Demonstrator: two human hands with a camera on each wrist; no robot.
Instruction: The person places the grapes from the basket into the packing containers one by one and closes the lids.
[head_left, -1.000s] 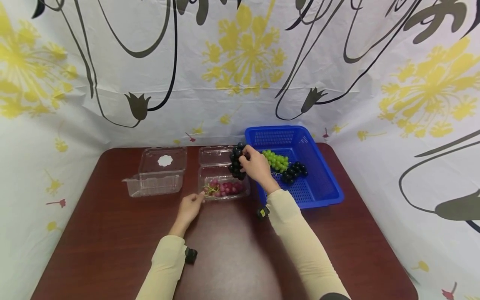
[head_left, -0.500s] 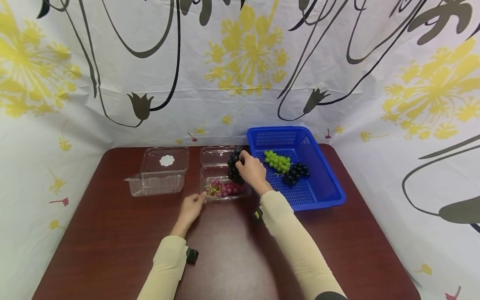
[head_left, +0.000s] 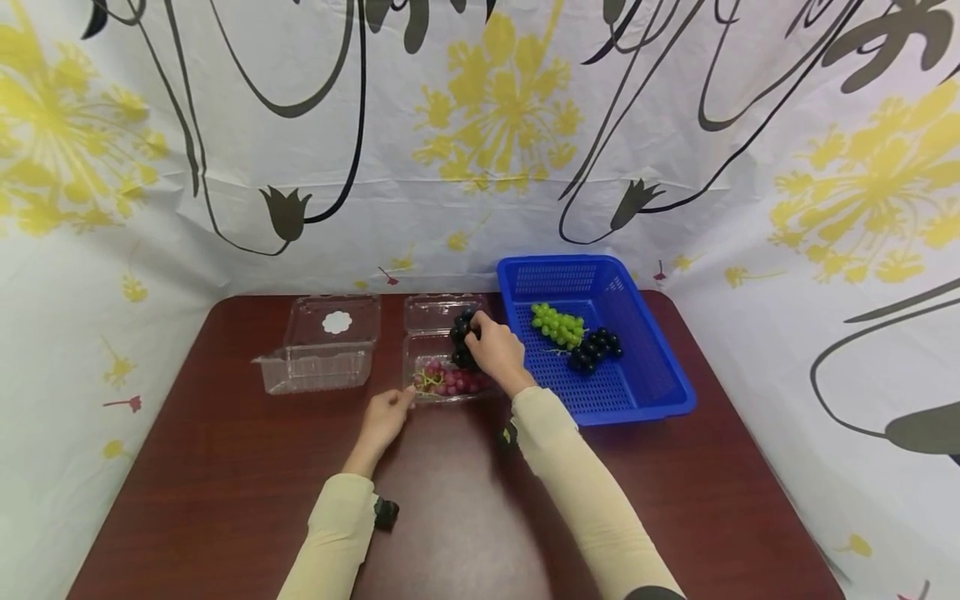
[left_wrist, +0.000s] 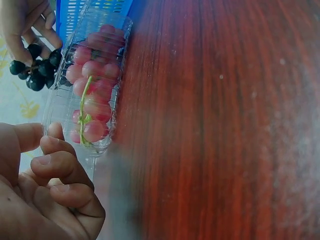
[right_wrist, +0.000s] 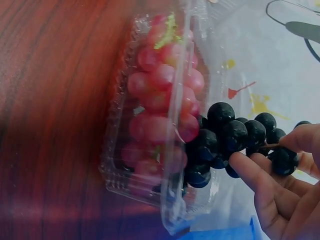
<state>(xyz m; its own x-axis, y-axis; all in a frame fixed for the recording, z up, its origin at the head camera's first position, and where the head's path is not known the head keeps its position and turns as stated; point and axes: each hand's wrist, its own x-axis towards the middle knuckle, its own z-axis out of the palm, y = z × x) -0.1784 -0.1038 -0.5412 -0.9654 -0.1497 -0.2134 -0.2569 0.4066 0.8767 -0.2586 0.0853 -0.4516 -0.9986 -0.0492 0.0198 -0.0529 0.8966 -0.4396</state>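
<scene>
Two bunches of grapes meet at the right-hand clear plastic clamshell box (head_left: 429,344) before me. Red grapes (right_wrist: 155,95) lie along its near side, their green stem toward the left end. With my right hand (head_left: 497,352) I grasp a bunch of black grapes (right_wrist: 233,136) at the stem, thumb above and fingertips below, so that it hangs at the far side of the red ones; its lower end is at the box, but how deep it sits I cannot tell. My left hand (head_left: 384,417) pinches the box's near left corner between thumb and forefinger, the other fingers curled in. The box's lid (head_left: 441,315) is folded back on the far side.

To the left is a second clamshell box (head_left: 322,368), its lid raised and bearing a white scalloped label (head_left: 337,322). On the right, a blue plastic basket (head_left: 637,412) holds green grapes (head_left: 558,325) and, just to their near right, another black bunch (head_left: 595,350). All stand toward the far edge of the reddish-brown wooden table (head_left: 442,508).
</scene>
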